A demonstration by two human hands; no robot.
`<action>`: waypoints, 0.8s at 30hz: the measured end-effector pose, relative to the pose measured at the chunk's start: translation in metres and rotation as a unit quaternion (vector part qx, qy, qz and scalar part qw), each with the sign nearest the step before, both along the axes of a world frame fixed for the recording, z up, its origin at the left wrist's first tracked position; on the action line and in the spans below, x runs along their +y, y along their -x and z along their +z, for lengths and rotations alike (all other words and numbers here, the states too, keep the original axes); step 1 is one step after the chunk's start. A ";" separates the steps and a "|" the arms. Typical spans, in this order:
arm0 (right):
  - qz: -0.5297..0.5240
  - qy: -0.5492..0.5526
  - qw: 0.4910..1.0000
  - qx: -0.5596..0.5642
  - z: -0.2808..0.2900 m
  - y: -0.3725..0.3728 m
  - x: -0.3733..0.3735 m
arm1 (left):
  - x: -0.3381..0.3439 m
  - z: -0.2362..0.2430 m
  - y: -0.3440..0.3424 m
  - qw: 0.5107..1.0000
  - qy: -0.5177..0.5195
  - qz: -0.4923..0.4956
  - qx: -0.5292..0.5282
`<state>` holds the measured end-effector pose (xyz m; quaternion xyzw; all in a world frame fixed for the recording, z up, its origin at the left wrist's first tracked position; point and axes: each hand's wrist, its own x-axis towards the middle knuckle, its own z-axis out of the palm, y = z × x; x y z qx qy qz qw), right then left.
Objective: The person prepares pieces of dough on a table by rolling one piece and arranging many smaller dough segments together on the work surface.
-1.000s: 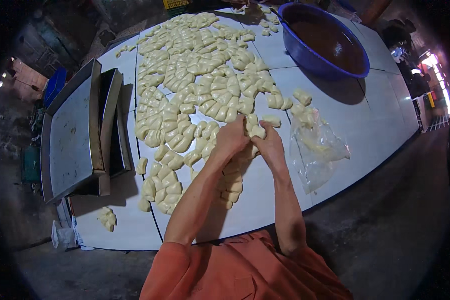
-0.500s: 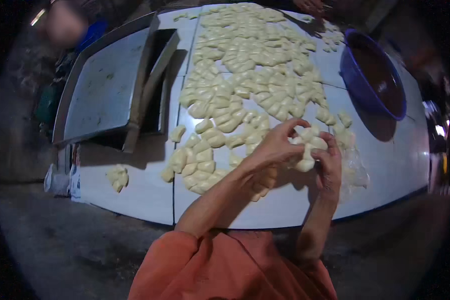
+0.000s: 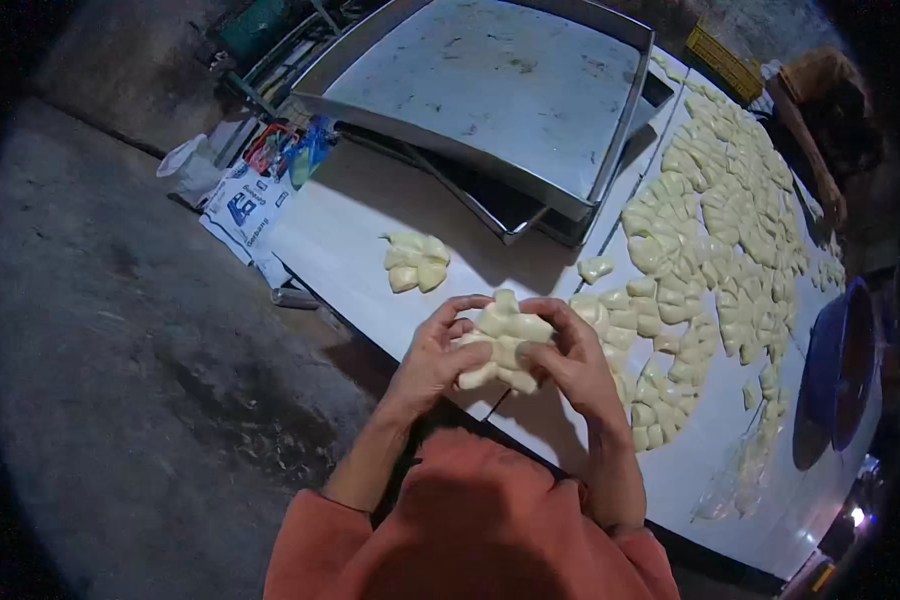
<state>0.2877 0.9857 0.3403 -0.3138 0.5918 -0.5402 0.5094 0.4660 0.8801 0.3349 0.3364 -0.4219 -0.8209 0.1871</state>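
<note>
I see both hands clamped on one clump of dough [image 3: 505, 342], the left hand [image 3: 432, 352] on its left side and the right hand [image 3: 578, 358] on its right. The hands stand apart from each other with the clump between them, each thumb pressed on the face turned toward me and the fingers curled around the sides. From my viewpoint the clump sits over the counter [image 3: 345, 210], just inside its near edge and to the right of its near left corner. I cannot tell whether its underside touches the surface.

Beyond the left hand, toward that same corner, I have a smaller cluster of dough [image 3: 417, 264] lying by itself. Farther in, by the counter's left edge, metal trays [image 3: 505, 85] are stacked askew, the top one a broad shallow pan with dark flecks. A single dough piece [image 3: 596, 268] lies beyond the right hand, between the trays and the wide spread of dough [image 3: 725, 220]. The spread begins just beside the right hand and runs toward the far edge in scored, bulging sections. Near the counter's right end I make out a clear plastic bag [image 3: 735, 475] and, past it, a purple basin [image 3: 838, 360], both well apart from the hands.
</note>
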 end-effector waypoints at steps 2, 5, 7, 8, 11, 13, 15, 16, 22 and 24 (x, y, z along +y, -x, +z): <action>0.037 -0.055 0.997 0.045 -0.004 -0.007 -0.039 | -0.020 -0.022 -0.022 0.997 0.055 0.046 -0.035; 0.023 -0.027 0.923 0.384 -0.073 -0.007 -0.069 | -0.043 -0.048 -0.037 0.957 0.160 0.043 -0.240; -0.002 -0.032 0.952 0.305 -0.059 -0.012 -0.068 | -0.045 -0.046 -0.039 0.936 0.209 0.027 -0.283; -0.005 -0.041 0.951 0.307 -0.063 -0.013 -0.068 | -0.046 -0.043 -0.040 0.898 0.310 0.012 -0.312; -0.067 -0.047 0.945 0.317 -0.071 -0.012 -0.066 | -0.050 -0.040 -0.041 0.876 0.355 -0.006 -0.325; -0.102 -0.041 0.942 0.318 -0.070 -0.016 -0.068 | -0.061 -0.040 -0.042 0.884 0.354 -0.032 -0.303; -0.132 -0.047 0.942 0.305 -0.069 -0.018 -0.070 | -0.065 -0.031 -0.040 0.863 0.390 -0.035 -0.319; -0.136 -0.048 0.935 0.325 -0.066 -0.015 -0.068 | -0.065 -0.027 -0.036 0.840 0.425 -0.033 -0.336; -0.033 -0.069 0.914 0.398 -0.063 -0.003 -0.059 | -0.070 -0.021 0.001 0.771 0.515 -0.117 -0.356; -0.048 0.022 0.933 0.357 -0.043 -0.001 -0.047 | -0.067 -0.020 -0.001 0.773 0.526 -0.118 -0.334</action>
